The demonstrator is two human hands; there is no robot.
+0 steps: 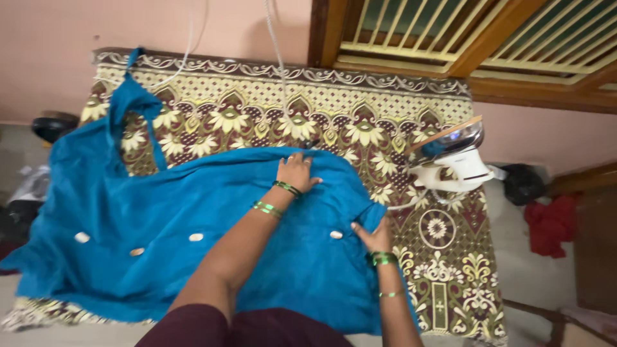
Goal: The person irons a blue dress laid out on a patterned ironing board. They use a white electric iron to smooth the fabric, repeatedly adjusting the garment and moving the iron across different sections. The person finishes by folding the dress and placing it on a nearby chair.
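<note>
A bright blue garment (154,218) with round pale buttons lies spread over a patterned floral cloth (257,109). My left hand (297,172) presses flat on the garment near its far edge, fingers apart. My right hand (373,236) pinches the garment's right corner, where the fabric folds up. Both wrists wear green bangles. A white electric iron (453,160) stands on its heel on the cloth, to the right of the garment and apart from both hands.
The iron's white cord (277,58) runs up the pink wall. A wooden window frame (463,45) is at the upper right. A red cloth (551,225) and a dark object (522,183) lie on the floor at the right.
</note>
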